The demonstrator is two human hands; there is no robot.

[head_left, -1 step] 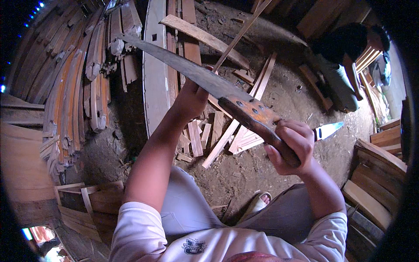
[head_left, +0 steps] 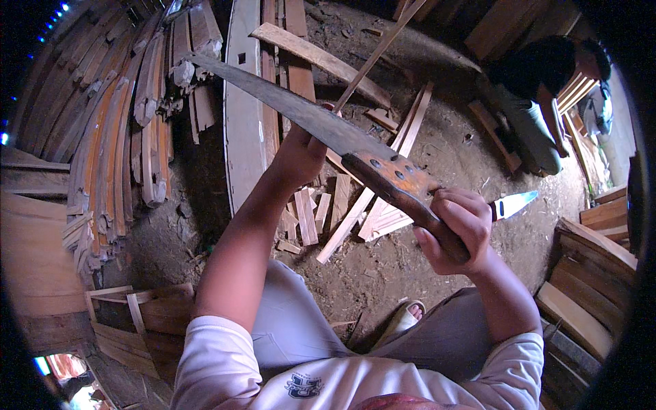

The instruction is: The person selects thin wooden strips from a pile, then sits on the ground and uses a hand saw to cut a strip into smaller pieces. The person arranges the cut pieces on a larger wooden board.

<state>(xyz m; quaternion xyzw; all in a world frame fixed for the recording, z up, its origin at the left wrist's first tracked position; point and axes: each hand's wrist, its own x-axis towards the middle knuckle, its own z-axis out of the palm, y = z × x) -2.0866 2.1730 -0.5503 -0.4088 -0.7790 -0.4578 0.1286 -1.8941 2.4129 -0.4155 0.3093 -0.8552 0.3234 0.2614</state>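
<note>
Above dirt floor (head_left: pixel 383 273): right hand (head_left: pixel 456 229) fingers wrapped round one machete (head_left: pixel 328 133); left hand (head_left: pixel 297 157) pinching one thin stick (head_left: pixel 372 58).

Curved wooden slats (head_left: pixel 116 137) lying stacked in rows at left, reaching far into scene. Long pale plank (head_left: pixel 240 116) running near to far beside them. Short offcuts (head_left: pixel 321 212) lying scattered on dirt floor (head_left: pixel 369 273) at centre. Flat board (head_left: pixel 321 61) resting tilted at far centre. Second knife with pale blade (head_left: pixel 514 203) lying on ground at right. Another person in dark top (head_left: pixel 540 75) crouching at far right. Stacked boards (head_left: pixel 588 273) lying at near right. Wooden frame (head_left: pixel 137 307) sitting at near left.
</note>
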